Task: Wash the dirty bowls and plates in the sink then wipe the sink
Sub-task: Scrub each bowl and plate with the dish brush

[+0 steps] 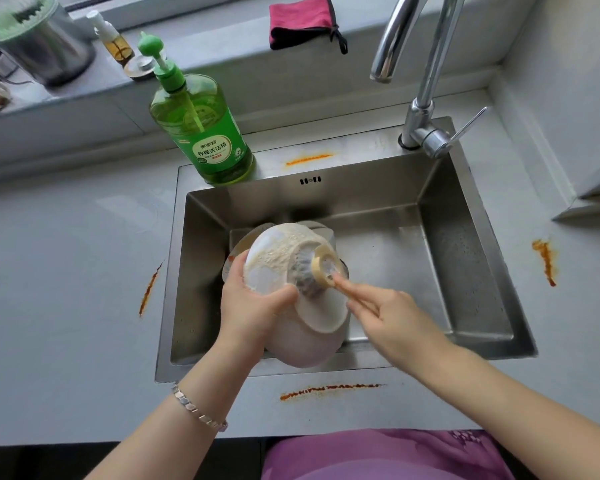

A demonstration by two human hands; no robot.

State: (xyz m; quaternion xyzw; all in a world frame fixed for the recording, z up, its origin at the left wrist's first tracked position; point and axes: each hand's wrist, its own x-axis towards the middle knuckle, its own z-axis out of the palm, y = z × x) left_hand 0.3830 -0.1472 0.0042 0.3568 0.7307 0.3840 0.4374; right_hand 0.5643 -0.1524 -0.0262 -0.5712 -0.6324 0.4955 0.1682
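Scrubbing a soapy bowl over the sink.
I see the left hand (pixel 253 306) closed on the rim of the tilted white bowl (pixel 278 261), held above the sink (pixel 465 258) left of centre; right hand (pixel 392 320) pinches the wooden handle of the brush (pixel 312 271), bristles against the bowl's foamy inside; more dishes sit beneath; detergent bottle (pixel 208 133) stands on the far rim.

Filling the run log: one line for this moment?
phase: scrubbing | left hand: holds foamy bowl over sink | right hand: dish brush on bowl | faucet: off
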